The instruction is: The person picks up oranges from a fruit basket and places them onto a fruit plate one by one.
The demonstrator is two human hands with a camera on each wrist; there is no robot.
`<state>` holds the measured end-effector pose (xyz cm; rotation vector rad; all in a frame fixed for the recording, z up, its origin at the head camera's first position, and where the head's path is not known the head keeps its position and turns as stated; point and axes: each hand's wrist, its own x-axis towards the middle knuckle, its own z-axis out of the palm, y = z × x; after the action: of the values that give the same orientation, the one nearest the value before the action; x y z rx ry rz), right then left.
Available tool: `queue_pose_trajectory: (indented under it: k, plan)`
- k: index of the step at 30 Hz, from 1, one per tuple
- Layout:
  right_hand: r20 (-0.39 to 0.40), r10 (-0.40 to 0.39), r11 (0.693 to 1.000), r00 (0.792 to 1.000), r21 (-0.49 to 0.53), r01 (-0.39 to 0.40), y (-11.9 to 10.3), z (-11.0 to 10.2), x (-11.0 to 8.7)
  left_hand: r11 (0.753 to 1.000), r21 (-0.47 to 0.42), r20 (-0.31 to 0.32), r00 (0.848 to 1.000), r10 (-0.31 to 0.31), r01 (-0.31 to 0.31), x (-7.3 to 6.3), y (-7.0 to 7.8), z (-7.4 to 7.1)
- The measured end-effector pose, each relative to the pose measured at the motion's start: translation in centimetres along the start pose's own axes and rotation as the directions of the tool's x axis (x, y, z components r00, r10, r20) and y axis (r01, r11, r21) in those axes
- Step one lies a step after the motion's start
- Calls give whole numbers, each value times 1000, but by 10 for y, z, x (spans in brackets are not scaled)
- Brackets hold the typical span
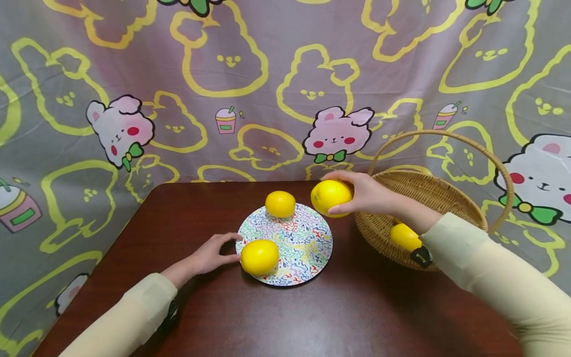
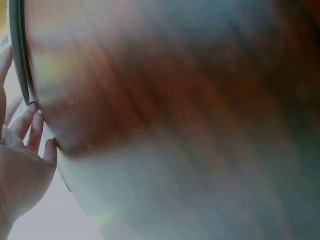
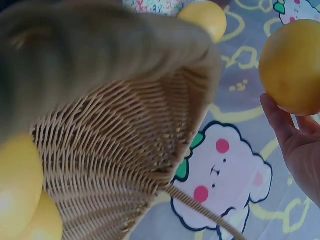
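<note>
I've got the right grip [image 1: 366, 196] pinching a lemon [image 1: 330, 197] between thumb and fingers, the fruit sitting off that hand's left side. In my head view it overlaps the far right rim of the plate [image 1: 308, 248]; how high it hangs, I can't tell. Left of this grip, a far lemon [image 1: 280, 204] sits at the plate's back edge, a narrow gap between the two fruits. Behind the grip it's tight: the far edge of the bench [image 1: 339, 317], then the curtain [image 1: 250, 59]. To its right stands the basket [image 1: 419, 186], and the right sleeve [image 1: 486, 253] overlaps its near side, a basket lemon [image 1: 405, 237] just beside the forearm. The arched handle [image 1: 434, 132] rises beyond.

Over to the left grip [image 1: 209, 255]: thumb and fingers spread at the plate's left rim, tips right beside a front lemon [image 1: 259, 258]; whether they touch it, I can't tell. Below and right of that grip I see a broad stretch of wood toward me, and on its left more wood out to the slanting edge. Between both grips, the plate's patterned middle gives room.
</note>
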<state>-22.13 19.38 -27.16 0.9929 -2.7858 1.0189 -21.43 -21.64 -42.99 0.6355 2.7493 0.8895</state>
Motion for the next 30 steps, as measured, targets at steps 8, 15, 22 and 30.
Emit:
queue_pose_trajectory:
  k: [8,15,22,30]
  plan:
    - [78,-57,998,995,9,56,-8,18,17,1000,6,3,1000,-5,5,1,0,0]
    - [144,-62,998,988,19,60,-15,37,37,1000,15,3,1000,5,-5,2,1,-1]
    - [173,-19,1000,985,19,16,-20,59,54,1000,17,-2,1000,4,-4,3,-1,-2]
    - [180,29,998,983,44,-38,-17,90,65,1000,14,-1,1000,18,-18,1,0,-1]
